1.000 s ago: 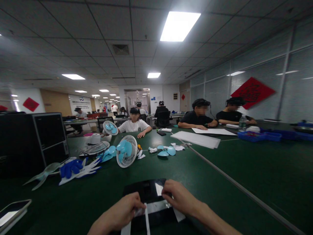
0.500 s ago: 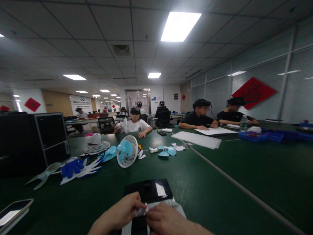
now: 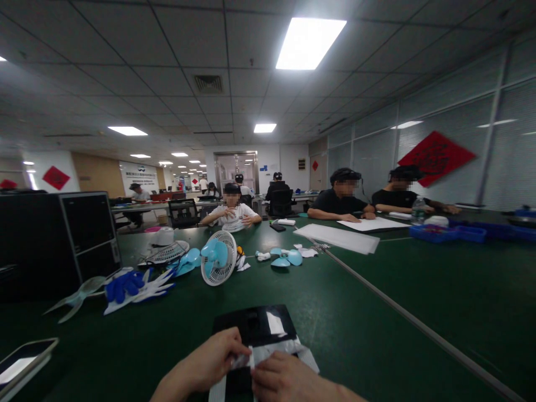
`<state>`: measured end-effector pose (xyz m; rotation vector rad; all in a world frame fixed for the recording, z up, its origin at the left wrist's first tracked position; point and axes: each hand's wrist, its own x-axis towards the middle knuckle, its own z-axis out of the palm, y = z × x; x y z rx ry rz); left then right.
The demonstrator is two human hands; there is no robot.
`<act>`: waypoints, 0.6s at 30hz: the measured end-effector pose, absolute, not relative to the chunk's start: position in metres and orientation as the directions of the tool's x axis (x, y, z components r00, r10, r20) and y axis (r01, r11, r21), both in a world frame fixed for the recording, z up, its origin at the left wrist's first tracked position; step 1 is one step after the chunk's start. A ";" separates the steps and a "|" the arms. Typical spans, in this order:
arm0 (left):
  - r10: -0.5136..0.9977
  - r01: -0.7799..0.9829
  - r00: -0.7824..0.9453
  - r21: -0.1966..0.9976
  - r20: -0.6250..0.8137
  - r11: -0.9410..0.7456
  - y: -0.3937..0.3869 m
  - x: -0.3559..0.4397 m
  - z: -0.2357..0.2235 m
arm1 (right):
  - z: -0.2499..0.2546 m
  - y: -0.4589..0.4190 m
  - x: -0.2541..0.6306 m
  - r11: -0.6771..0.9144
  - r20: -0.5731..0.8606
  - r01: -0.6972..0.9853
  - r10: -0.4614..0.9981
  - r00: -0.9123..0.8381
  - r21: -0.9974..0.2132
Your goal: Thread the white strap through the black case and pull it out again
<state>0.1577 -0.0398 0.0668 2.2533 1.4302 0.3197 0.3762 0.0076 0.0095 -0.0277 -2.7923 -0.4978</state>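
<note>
Head view, from the left: a phone-like device (image 3: 28, 358) lies at the near edge of the green worktop (image 3: 355, 335), well apart from the hands, so a knock from the left arm seems unlikely. Farther in, a white fan grille with blue blades (image 3: 218, 258) stands on its edge; it could tip or roll if the worktop were jolted.

The left hand (image 3: 220, 357) brings its fingertips to the upper end of a white strip (image 3: 252, 357); I cannot tell whether its grip pinches the strip or merely presses it. The strip lies over a black flat object (image 3: 254, 325) on the worktop, directly before the person. Uneven pressure from the two sides could skew the strip or slide the object.

The right hand (image 3: 287, 378) lays bent fingers, close together, along the strip; its thumb is hidden, so that grip is unclear. Dragging these fingers could crease the pale sheet (image 3: 309, 359) beneath, whose corner sticks out rightward.
</note>
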 end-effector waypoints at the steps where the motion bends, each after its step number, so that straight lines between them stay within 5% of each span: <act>1: 0.900 0.797 0.433 0.485 -0.042 -0.361 -0.040 0.158 0.066 | 0.010 0.008 0.377 0.945 0.300 0.070 -0.031 -0.954 0.319; 9: 0.890 0.793 0.455 0.471 -0.035 -0.387 -0.042 0.157 0.070 | 0.008 0.009 0.377 0.986 0.251 0.165 0.162 -0.954 -0.010; 18: 0.888 0.789 0.458 0.482 -0.046 -0.382 -0.041 0.155 0.067 | 0.035 -0.004 0.384 0.945 0.180 0.265 0.299 -0.937 -0.190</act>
